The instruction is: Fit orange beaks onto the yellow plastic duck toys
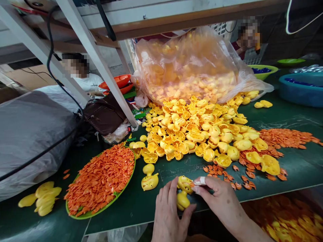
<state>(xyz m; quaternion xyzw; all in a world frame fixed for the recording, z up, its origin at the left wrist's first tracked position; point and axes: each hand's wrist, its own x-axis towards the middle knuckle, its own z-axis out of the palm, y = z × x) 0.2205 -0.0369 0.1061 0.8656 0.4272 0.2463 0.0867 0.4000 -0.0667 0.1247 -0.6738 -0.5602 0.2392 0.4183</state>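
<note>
Left hand (167, 211) grips a shiny, two-lobed yellow piece (185, 190); right hand (219, 196) pinches an orange bit (192, 185).

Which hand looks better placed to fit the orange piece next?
Probably the right hand: it pinches the orange piece at the yellow shell, while the left hand steadies the shell.

From our head, we looked forward and down over the grip.
Our camera sat behind and above the grip, with our left hand (168, 208) and right hand (222, 201) entering at the bottom, nearest the lens. Past the grip, we faced across the green table (121, 210) and heap of yellow pieces (191, 129) to the plastic bag (186, 64), farther off.
</note>
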